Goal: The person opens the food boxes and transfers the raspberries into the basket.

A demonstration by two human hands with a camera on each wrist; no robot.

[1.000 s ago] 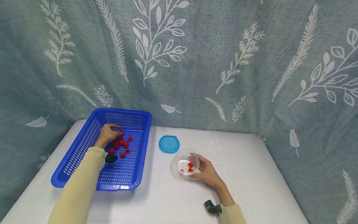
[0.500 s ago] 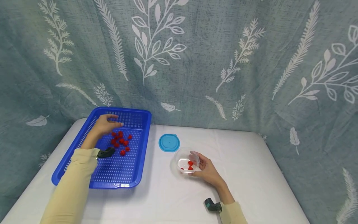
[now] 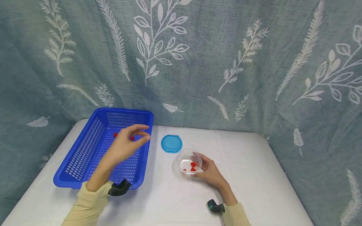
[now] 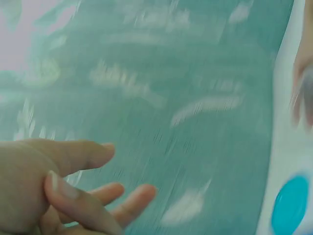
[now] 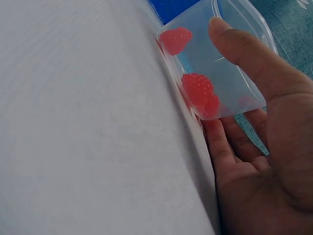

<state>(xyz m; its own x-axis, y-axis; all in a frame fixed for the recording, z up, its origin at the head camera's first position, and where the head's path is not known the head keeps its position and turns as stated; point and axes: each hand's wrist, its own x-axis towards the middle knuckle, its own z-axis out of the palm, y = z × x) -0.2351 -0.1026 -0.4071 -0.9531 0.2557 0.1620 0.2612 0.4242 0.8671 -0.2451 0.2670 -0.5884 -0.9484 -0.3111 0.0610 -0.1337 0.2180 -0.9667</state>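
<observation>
My left hand [image 3: 121,147] is raised over the right part of a blue plastic basket [image 3: 80,158]. Its fingers are loosely bent, the thumb apart from them, and nothing shows between them in the head or left wrist view. Red raspberries [image 3: 115,135] lie on the basket floor, most hidden under this hand and forearm. My right hand [image 3: 209,169] grips the side of a clear plastic tub [image 3: 184,156] on the white table, thumb on the near side. A few raspberries [image 5: 198,92] sit in the tub.
A round turquoise lid [image 3: 171,143] lies flat on the white-covered table [image 3: 249,166], between basket and tub, slightly farther back. Behind the table hangs a green curtain [image 3: 198,62] with a white leaf pattern. Dark wrist cameras [image 3: 120,187] are strapped on both wrists.
My left hand has come up from the raspberries at the back of the basket and moved right, toward the basket's right rim. The right hand and tub have stayed in place.
</observation>
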